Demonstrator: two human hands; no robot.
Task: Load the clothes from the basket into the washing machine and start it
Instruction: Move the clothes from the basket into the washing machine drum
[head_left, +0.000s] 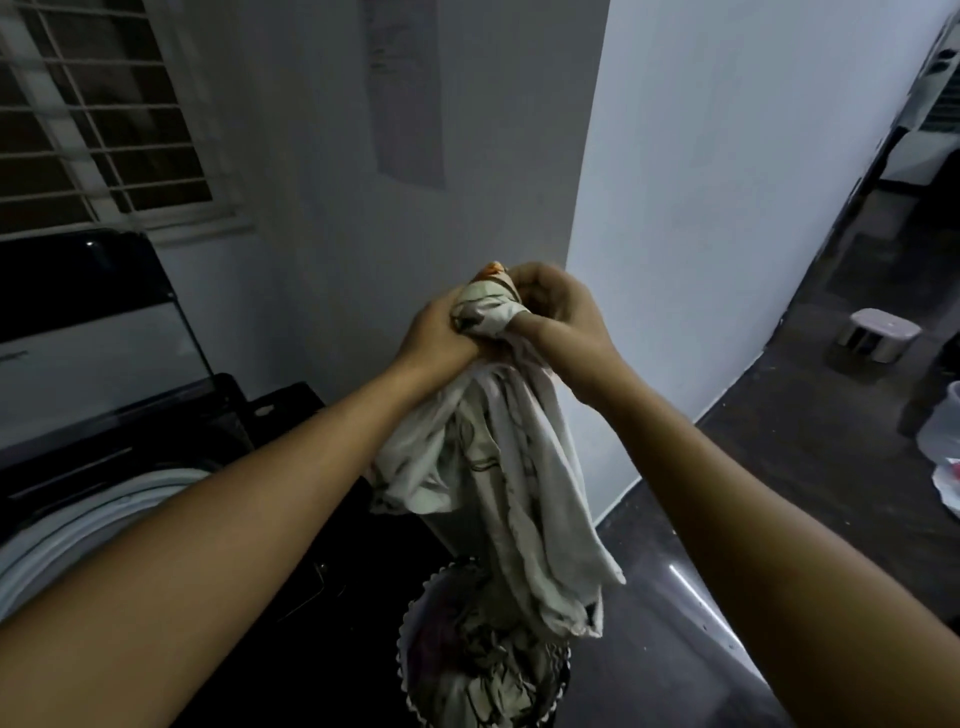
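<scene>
My left hand (434, 332) and my right hand (563, 319) are raised at chest height, both clenched on the top of a pale patterned cloth (498, 467). The cloth hangs straight down from my fists, and its lower end reaches the laundry basket (410, 618) on the floor below. More crumpled clothes lie inside that basket. At the left stands the top-loading washing machine (171, 431), its lid (78, 322) raised upright and its white drum rim (88, 499) showing behind my left forearm.
A white wall corner juts out right behind the cloth. A barred window is at the upper left. On the dark floor to the right stand a small pale stool (878, 335) and a translucent bin (943, 431) with a bag.
</scene>
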